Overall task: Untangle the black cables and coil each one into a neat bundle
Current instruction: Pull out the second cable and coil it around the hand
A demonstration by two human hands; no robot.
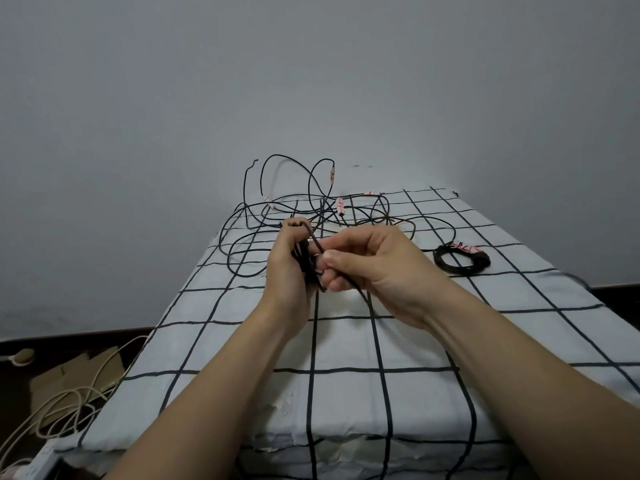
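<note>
My left hand (pixel 287 268) is closed around a partly wound bundle of black cable (pixel 306 263), held upright above the checked bedsheet (pixel 346 344). My right hand (pixel 374 265) pinches the free strand of that same cable (pixel 363 294) just right of the bundle; the strand trails down under my right palm. Behind my hands a tangle of black cables (pixel 304 202) with pink-and-white tags lies at the far end of the bed, some loops standing up against the wall. A finished coil of black cable (pixel 460 259) lies on the sheet to the right.
The bed's left edge drops to a dark floor with cardboard pieces (pixel 79 372) and loose cream cords (pixel 65 407). A grey wall (pixel 311 81) stands right behind the tangle. The bed's right side runs out of view.
</note>
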